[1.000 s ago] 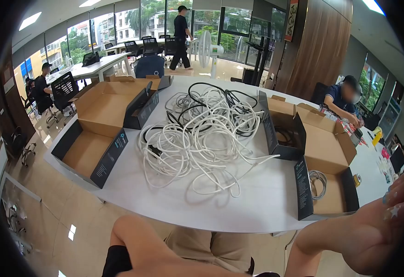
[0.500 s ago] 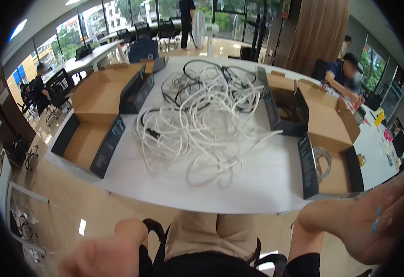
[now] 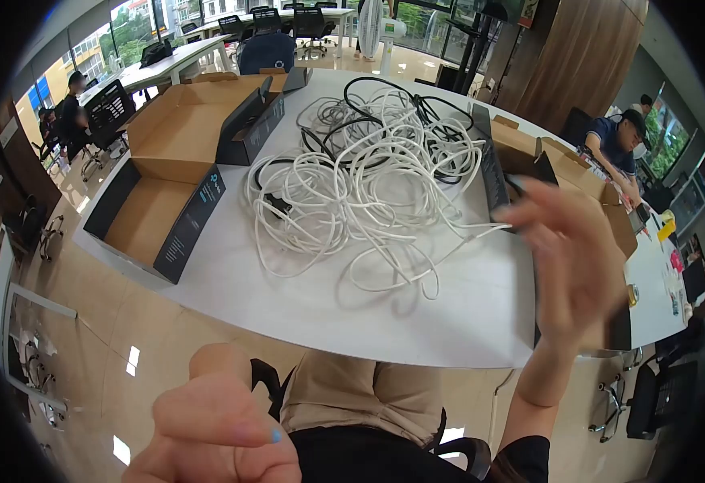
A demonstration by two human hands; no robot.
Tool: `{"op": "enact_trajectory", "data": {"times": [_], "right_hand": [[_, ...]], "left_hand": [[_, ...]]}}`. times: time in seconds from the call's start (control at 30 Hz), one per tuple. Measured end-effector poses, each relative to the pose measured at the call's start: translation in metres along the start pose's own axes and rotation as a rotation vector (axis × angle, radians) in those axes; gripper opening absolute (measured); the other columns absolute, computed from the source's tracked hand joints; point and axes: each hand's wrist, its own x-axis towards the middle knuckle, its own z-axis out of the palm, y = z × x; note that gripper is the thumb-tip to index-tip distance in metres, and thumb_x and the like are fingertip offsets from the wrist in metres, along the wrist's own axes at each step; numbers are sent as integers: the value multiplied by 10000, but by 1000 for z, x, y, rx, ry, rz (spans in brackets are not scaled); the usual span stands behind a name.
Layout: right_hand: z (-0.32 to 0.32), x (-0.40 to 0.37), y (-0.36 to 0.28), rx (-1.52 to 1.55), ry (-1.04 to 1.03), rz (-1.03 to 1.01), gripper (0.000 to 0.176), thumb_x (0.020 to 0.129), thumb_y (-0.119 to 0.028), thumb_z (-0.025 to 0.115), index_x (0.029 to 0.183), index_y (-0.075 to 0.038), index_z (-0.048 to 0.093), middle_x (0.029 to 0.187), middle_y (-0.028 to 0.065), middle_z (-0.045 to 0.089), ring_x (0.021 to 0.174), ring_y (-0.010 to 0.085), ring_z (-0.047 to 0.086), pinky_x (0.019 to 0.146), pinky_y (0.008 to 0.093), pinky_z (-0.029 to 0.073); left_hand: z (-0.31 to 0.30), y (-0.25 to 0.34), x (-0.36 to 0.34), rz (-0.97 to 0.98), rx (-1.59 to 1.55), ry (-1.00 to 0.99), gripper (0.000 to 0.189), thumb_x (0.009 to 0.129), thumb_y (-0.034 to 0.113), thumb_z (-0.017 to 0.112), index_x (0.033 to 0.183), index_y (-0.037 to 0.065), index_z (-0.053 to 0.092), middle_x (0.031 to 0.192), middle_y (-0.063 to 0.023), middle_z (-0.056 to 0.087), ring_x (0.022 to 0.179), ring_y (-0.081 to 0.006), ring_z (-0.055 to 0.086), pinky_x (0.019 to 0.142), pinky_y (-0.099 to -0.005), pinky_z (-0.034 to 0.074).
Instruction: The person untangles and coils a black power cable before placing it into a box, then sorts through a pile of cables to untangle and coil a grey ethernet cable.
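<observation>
White desk [image 3: 328, 315]: largest item; bears everything below, its near edge just in front of the seated person's lap.
Cable pile [image 3: 356, 189]: taken as landmark; middle of the desk. White, grey and black loops sprawl across one another, probably because the coils are loose and springy.
Left front box [image 3: 191, 225]: left of the pile, dark outside, brown cardboard inside. Lid folded back on its far edge, which likely keeps the inside facing the person.
Left rear box [image 3: 268, 133]: beyond the front one, just left of the pile's far half; partly hidden by that lid.
Right rear box [image 3: 491, 165]: just right of the pile; placing boxes on both flanks seems to leave the middle to the cables.
Right front box [image 3: 608, 328]: right of the pile, nearer the person; contents masked by an arm.
Right hand [image 3: 574, 266]: raised, right of the pile; fingers bent but wide apart, blurred. No object made out; contact with boxes or cable cannot be told.
Left hand [image 3: 216, 419]: near side of the pile, low before the body; fingers curled, grip hidden, cannot tell whether closed on anything.
Black connector [image 3: 277, 205]: in the pile's left part.
</observation>
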Motion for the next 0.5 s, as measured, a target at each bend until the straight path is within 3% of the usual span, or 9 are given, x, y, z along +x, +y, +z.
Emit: {"op": "enact_trajectory", "data": {"times": [0.07, 0.2, 0.3, 0.37, 0.5], "right_hand": [[21, 7, 45, -186, -185, -24, 206, 752, -9, 603, 955, -37, 630, 802, 81, 628, 734, 212, 582, 653, 296, 454], [51, -3, 122, -156, -199, 177, 139, 816, -74, 554, 923, -21, 625, 852, 113, 629, 814, 268, 586, 717, 332, 455], [68, -9, 169, -205, -264, 187, 177, 822, -81, 550, 981, -32, 609, 914, 111, 618, 872, 276, 570, 747, 340, 451], [89, -4, 169, -246, -140, 106, 206, 822, -90, 554, 1019, -41, 589, 962, 110, 600, 916, 277, 553, 766, 341, 449], [153, 16, 179, -218, -48, -153, 268, 816, -112, 572, 1077, -58, 548, 1036, 113, 562, 993, 278, 516, 794, 345, 443]], "left_hand": [[10, -12, -6, 77, 39, 132, 279, 828, -24, 414, 970, 177, 546, 1033, -33, 417, 879, -162, 434, 591, -345, 499], [10, -1, -34, -282, 56, -101, 235, 774, 78, 503, 929, 229, 593, 917, 41, 504, 866, -171, 477, 729, -352, 433], [28, -30, -64, -541, 172, -301, 233, 740, 77, 553, 942, 172, 619, 946, -20, 584, 995, -258, 521, 918, -403, 355], [45, -54, -90, -752, 353, -438, 238, 718, 107, 631, 955, 113, 641, 1265, -92, 470, 1182, -270, 418, 965, -456, 302], [71, -69, -149, -922, 478, -311, 297, 716, 82, 635, 1012, 92, 607, 1200, -126, 458, 1230, -359, 319, 1009, -482, 250]]}}
